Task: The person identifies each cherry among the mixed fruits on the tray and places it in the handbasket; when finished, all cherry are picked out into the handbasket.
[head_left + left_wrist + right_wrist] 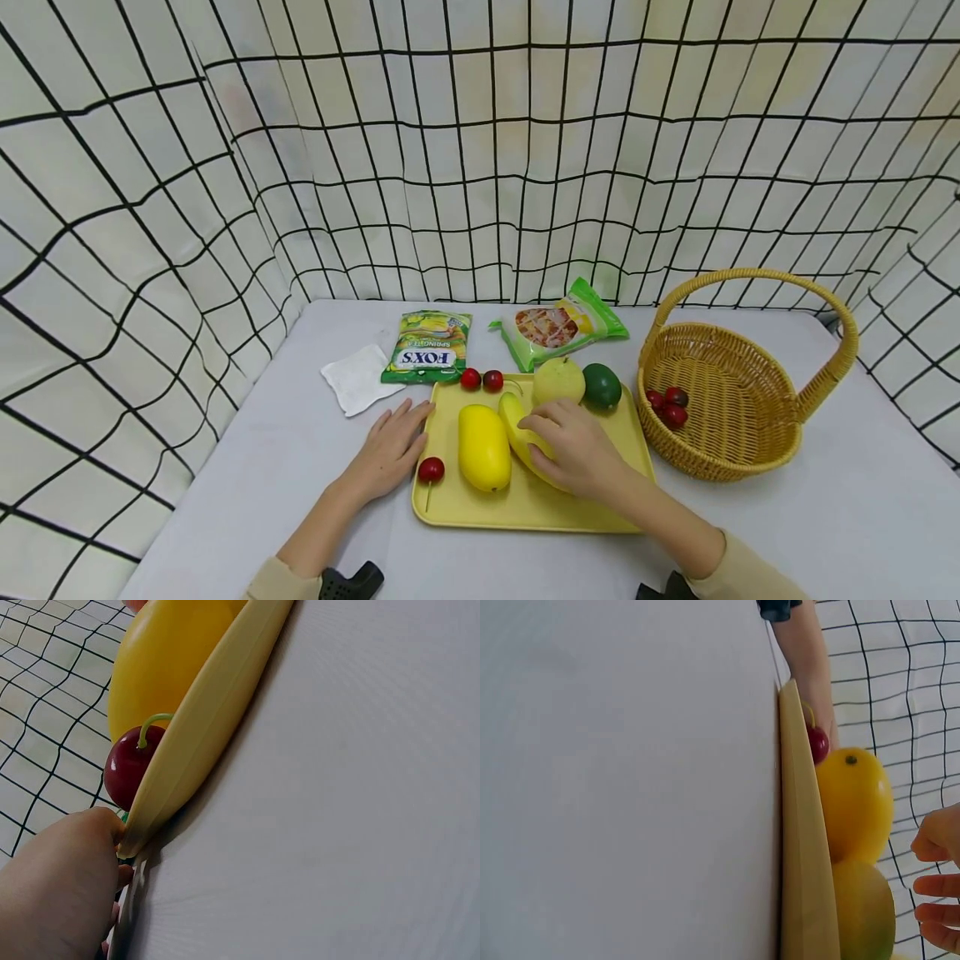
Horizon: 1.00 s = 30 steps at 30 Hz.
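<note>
My right hand (pixel 573 450) is over a banana (pixel 513 417) on a yellow tray (pixel 480 512); in the right wrist view its fingers (pixel 939 886) are loosely bent and spaced apart, with a gap to the fruit. Left of the banana lies a plump yellow oblong fruit (pixel 483 450). My left hand (pixel 386 454) rests on the table with fingers extended along the tray's left edge. In the left wrist view its thumb is right at the tray corner. A cherry with a stem (pixel 431 470) lies on the tray near that hand.
Two cherries (pixel 482 380), a yellow-green round fruit (pixel 558 382) and a dark green fruit (pixel 602 387) line the tray's far side. A wicker basket (pixel 723 450) with several cherries stands at right. Behind are two snack packets (pixel 429 346) and a white tissue (pixel 358 379).
</note>
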{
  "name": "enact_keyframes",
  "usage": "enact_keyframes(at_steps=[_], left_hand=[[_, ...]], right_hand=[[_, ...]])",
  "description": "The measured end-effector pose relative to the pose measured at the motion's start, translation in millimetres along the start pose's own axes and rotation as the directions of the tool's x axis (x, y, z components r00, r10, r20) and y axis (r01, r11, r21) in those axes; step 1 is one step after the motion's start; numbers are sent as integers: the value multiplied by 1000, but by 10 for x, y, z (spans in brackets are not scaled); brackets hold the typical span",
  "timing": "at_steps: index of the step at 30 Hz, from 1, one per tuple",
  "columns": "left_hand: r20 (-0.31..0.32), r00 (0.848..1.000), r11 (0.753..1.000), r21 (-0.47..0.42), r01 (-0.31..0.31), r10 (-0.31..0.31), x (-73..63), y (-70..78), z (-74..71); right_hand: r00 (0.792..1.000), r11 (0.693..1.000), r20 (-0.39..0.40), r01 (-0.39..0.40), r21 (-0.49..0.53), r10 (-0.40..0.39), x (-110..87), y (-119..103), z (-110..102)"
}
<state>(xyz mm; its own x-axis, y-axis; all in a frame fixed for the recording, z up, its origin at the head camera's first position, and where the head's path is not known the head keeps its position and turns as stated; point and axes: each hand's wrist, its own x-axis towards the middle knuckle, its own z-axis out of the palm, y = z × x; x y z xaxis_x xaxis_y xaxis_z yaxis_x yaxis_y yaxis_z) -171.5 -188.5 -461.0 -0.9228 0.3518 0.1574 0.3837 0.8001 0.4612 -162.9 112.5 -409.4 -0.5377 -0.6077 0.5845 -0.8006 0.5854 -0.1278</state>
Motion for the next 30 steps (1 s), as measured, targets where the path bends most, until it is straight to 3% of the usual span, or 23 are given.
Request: enact_keyframes(at_steps=[15, 24, 30], left_hand=[[2, 1000, 1000, -9, 3, -3, 3, 10, -7], [4, 1000, 1000, -2, 1, -1, 0, 11, -3], [3, 1000, 1000, 0, -8, 8, -3, 12, 1]], right_hand=[[987, 991, 87, 134, -2, -134, 260, -363, 229], [961, 976, 191, 213, -37, -203, 402, -564, 384], [950, 966, 206, 251, -56, -234, 442, -641, 491]])
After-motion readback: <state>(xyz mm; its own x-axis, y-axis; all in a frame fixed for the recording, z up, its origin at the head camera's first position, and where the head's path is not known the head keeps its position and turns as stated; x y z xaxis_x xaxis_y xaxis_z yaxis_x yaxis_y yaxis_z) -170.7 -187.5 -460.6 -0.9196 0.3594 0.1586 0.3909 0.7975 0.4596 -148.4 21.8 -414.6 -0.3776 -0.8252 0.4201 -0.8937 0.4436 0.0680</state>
